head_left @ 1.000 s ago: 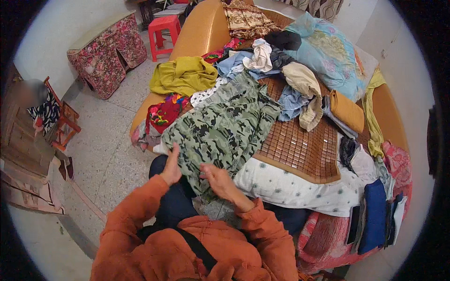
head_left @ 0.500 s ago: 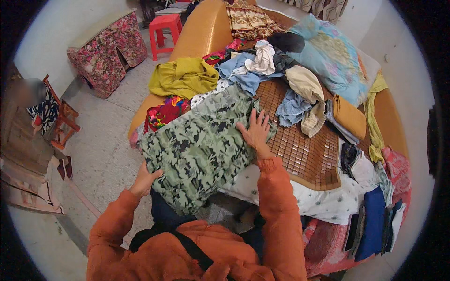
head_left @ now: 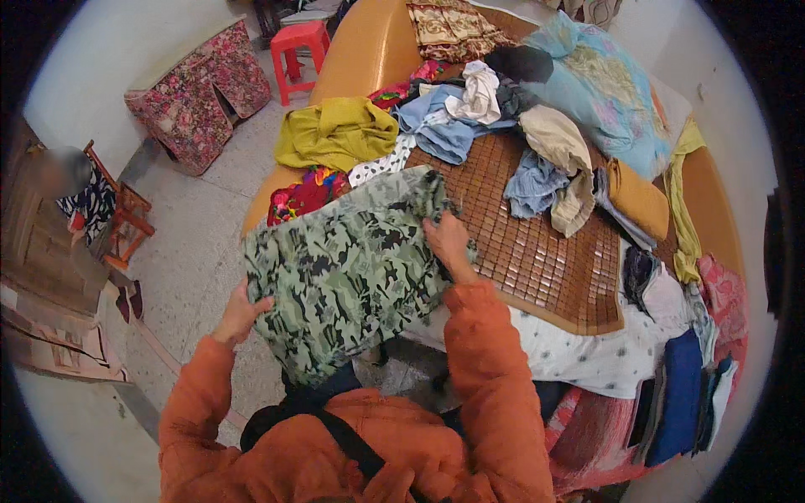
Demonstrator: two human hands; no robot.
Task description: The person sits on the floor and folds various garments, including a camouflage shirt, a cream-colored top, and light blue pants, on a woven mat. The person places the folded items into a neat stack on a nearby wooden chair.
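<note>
Bed (head_left: 365, 63): tan padded frame, largest item. Tiled mat (head_left: 553, 268) lies on it, its near edge bordered by a white printed sheet (head_left: 579, 352). More of the mat's left part shows bare than a second ago, when cloth covered it.

Camouflage cloth (head_left: 352, 268): across the bed's near-left edge, its near corner hanging over the person's legs. Changed: a second ago it stretched up to the light blue clothes (head_left: 449, 134); now its far edge stops short of them, and it lies as a shorter, broader piece. Judgement: excess length has been drawn in, and the layers are being brought into line; the far-right corner still looks rumpled.

Mustard garment (head_left: 335, 130): no clear shift, toward the bed's left edge, beyond the cloth. Red patterned cloth (head_left: 306, 193): between the two, partly covered.

Right hand (head_left: 450, 243): half a second ago spread flat on the cloth; now fingers drawn in, apparently pinching it near its right edge. Judgement: smoothing has given way to adjusting.

Left hand (head_left: 239, 314): at the left edge, thumb apart from the fingers; cannot tell whether it pinches or merely steadies.
</note>
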